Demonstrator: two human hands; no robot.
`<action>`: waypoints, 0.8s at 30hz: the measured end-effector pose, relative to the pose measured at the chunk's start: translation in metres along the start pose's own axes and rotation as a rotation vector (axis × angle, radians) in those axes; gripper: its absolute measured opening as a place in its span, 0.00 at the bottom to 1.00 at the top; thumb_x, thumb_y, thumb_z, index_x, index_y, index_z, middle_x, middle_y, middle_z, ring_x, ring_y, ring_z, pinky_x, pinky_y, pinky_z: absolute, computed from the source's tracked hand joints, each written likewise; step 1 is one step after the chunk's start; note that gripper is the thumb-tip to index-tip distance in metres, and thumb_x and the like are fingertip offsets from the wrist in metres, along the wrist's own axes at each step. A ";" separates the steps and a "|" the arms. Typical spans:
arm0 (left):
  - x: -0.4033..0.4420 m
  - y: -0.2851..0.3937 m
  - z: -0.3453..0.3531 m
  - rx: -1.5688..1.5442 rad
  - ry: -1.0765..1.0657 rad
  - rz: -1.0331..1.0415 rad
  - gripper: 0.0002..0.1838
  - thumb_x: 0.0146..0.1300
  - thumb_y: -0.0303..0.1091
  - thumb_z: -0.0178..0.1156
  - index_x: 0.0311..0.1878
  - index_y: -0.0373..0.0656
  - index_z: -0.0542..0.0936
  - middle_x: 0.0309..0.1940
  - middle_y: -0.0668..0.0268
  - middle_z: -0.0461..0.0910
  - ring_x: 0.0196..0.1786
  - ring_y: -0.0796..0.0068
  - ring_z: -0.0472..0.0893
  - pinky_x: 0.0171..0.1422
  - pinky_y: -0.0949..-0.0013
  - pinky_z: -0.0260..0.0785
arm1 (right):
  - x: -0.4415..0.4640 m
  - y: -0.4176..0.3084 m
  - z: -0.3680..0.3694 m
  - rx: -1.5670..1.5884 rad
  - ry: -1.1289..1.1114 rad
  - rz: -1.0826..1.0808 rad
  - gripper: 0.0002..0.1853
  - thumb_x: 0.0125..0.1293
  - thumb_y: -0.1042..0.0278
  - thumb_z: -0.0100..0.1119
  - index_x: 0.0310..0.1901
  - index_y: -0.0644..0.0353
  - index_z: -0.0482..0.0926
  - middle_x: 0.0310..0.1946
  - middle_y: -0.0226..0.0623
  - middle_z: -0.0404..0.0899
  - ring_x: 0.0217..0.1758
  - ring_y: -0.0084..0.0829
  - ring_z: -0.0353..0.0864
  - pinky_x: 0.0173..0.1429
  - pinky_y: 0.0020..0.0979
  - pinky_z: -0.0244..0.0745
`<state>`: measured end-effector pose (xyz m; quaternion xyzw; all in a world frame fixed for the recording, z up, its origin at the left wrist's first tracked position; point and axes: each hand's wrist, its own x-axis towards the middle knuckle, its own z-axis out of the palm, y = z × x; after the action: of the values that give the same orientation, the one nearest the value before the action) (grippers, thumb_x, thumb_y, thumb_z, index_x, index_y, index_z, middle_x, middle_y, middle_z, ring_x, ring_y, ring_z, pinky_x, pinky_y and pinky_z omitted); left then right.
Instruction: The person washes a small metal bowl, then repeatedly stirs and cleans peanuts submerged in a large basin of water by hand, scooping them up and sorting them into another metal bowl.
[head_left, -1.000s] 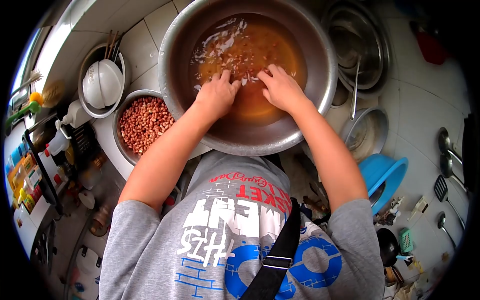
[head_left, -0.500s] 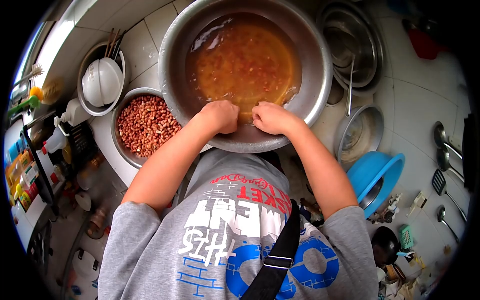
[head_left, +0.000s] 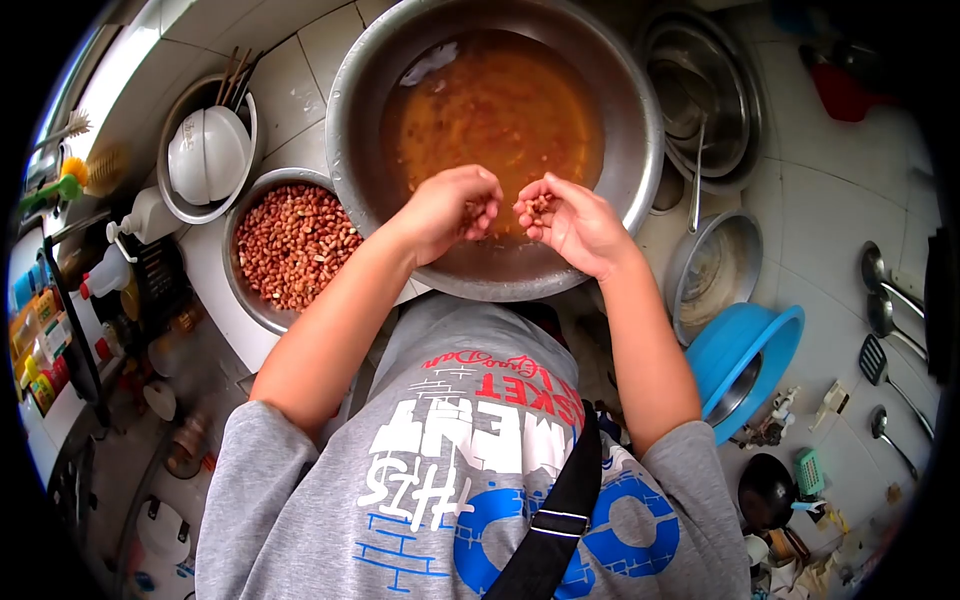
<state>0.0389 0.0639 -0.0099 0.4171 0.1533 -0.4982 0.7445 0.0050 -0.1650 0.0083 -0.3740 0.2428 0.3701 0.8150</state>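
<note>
A large steel basin (head_left: 345, 130) of brownish water stands in front of me, with blurred reddish peanuts (head_left: 480, 130) under the surface. Over its near side, my right hand (head_left: 582, 225) is turned palm-up with curled fingers round a few wet peanuts (head_left: 540, 207). My left hand (head_left: 450, 210) faces it across a small gap, its fingers bent inward. What lies inside the left fingers is mostly hidden. Left of the basin, a steel bowl (head_left: 236, 285) is heaped with reddish-brown peanuts (head_left: 295, 245).
A pot with white bowls (head_left: 208, 155) and chopsticks stands at the upper left. To the right are nested steel basins (head_left: 745, 90) with a ladle (head_left: 698, 180), another steel bowl (head_left: 735, 245) and a blue plastic basin (head_left: 765, 345). Utensils (head_left: 875, 360) hang on the tiled wall.
Both hands have risen out of the water. The right has turned palm-up, showing peanuts in its fingers, while the left has rolled to show its curled fingers.
</note>
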 end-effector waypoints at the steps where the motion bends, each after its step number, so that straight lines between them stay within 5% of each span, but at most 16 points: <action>1: -0.003 0.002 -0.003 -0.174 -0.008 0.018 0.15 0.76 0.41 0.48 0.44 0.40 0.78 0.36 0.62 0.81 0.38 0.71 0.81 0.44 0.69 0.74 | -0.005 -0.003 0.006 0.059 0.012 -0.020 0.22 0.80 0.54 0.44 0.49 0.68 0.79 0.45 0.44 0.82 0.48 0.33 0.82 0.54 0.34 0.78; 3: -0.014 0.007 0.004 -0.371 -0.034 0.082 0.19 0.77 0.43 0.46 0.49 0.36 0.79 0.42 0.56 0.82 0.45 0.65 0.82 0.52 0.65 0.75 | -0.017 -0.011 0.027 0.192 -0.002 -0.049 0.28 0.81 0.49 0.39 0.56 0.71 0.77 0.55 0.53 0.80 0.59 0.40 0.81 0.63 0.38 0.77; 5: -0.020 0.003 -0.002 -0.513 -0.130 0.133 0.27 0.78 0.47 0.43 0.58 0.28 0.76 0.54 0.45 0.80 0.59 0.54 0.81 0.66 0.57 0.74 | -0.024 -0.014 0.035 0.217 -0.001 -0.073 0.30 0.81 0.48 0.37 0.59 0.72 0.75 0.59 0.55 0.78 0.62 0.41 0.80 0.66 0.38 0.76; 9: -0.043 0.012 0.005 -0.611 -0.152 0.157 0.32 0.79 0.50 0.41 0.64 0.26 0.71 0.63 0.41 0.74 0.67 0.52 0.75 0.73 0.55 0.69 | -0.029 -0.015 0.041 0.224 -0.042 -0.110 0.33 0.81 0.45 0.34 0.62 0.73 0.73 0.61 0.55 0.77 0.63 0.40 0.79 0.69 0.39 0.73; 24: -0.133 0.007 -0.023 -0.743 -0.088 0.456 0.38 0.78 0.57 0.38 0.66 0.24 0.67 0.65 0.35 0.69 0.68 0.44 0.73 0.73 0.51 0.69 | 0.001 -0.005 0.110 0.124 -0.231 0.009 0.34 0.81 0.44 0.33 0.62 0.73 0.74 0.60 0.51 0.77 0.64 0.43 0.77 0.70 0.41 0.72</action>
<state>-0.0114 0.1645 0.0654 0.1223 0.1941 -0.2494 0.9408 0.0233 -0.0802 0.0758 -0.2767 0.1712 0.3986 0.8575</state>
